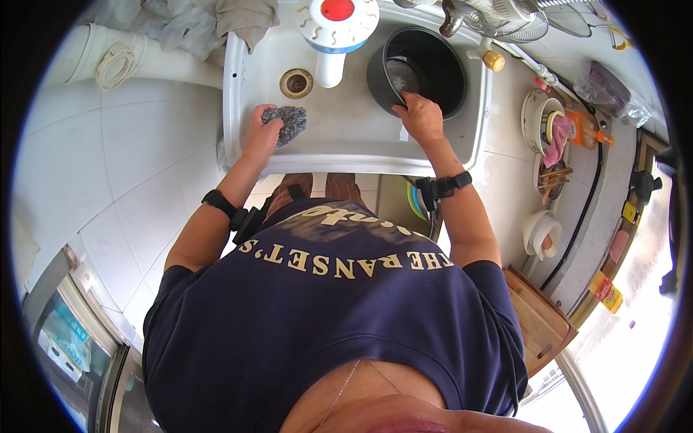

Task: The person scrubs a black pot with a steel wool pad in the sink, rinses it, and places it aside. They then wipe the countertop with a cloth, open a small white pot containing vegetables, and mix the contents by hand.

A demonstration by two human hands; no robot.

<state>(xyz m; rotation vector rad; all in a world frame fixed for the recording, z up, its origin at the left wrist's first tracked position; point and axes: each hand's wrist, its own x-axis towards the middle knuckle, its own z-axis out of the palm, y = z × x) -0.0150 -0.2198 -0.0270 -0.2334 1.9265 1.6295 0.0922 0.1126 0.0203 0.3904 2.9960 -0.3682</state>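
Observation:
Over the left part of a white sink [346, 163], my left hand [262, 136] grips a dark grey scouring pad [291, 124]. A round metal drain [296, 83] lies just beyond it. My right hand [422, 116] holds the near rim of a deep dark pot [427, 65], with fingers over the edge. The pot stands tilted towards me in the right part of the sink, with something pale and wet at its bottom. Between pot and drain hangs a white faucet fitting [331, 67] with a red-centred top.
White bowls [536, 122] with a pink cloth [557, 142], an orange bottle [583, 130], chopsticks [553, 178] and more bowls [538, 230] line the right counter. A wooden board [533, 319] stands nearer. A yellow-capped tap [493, 60] juts by the sink; a white pipe [162, 65] runs at left.

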